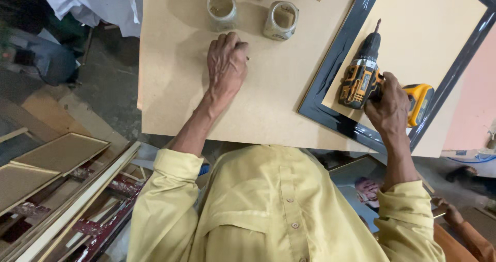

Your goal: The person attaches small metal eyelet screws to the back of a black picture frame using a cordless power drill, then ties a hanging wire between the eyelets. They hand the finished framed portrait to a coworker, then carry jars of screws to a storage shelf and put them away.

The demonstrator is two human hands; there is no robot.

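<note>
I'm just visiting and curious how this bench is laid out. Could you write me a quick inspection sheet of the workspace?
Surface: a tan board table, plain and flat.
Job's things: a yellow and black cordless drill lying on the backing of a dark picture frame; a small screw at the left fingertips.
Clutter: two glass jars at the far edge.
Hands: left hand pinching at the small screw on the board; right hand gripping the drill's handle.
Cables: nothing seen.
Surroundings: frame mouldings stacked on the floor at the left; white cloth at the top left; a framed photo below the table.
</note>
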